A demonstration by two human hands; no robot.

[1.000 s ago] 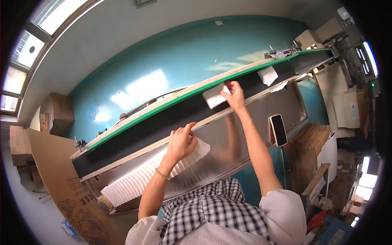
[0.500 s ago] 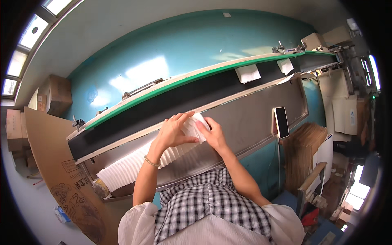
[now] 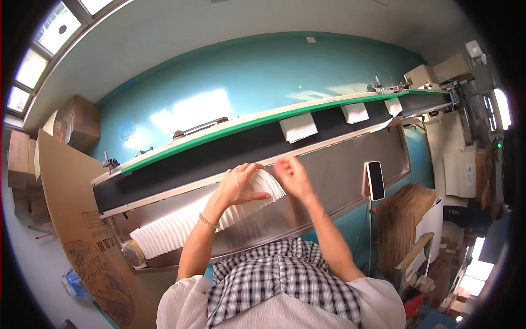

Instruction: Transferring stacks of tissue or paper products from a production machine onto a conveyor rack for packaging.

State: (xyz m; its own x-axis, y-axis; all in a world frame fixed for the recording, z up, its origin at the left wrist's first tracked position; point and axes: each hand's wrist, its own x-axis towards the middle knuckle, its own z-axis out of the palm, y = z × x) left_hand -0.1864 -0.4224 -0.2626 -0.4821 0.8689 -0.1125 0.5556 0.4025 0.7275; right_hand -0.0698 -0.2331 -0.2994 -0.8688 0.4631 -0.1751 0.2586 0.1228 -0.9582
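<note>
The bare left hand (image 3: 236,187) gripped a long row of folded white paper (image 3: 175,233) near its end; the bare right hand (image 3: 295,177), blurred, hovered beside, its hold unclear

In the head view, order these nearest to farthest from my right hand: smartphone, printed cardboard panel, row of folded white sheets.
From your right hand:
1. Row of folded white sheets, just to its left
2. Smartphone, to its right
3. Printed cardboard panel, far left

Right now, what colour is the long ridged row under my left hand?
White; the long ridged row shows best in the head view.
</note>
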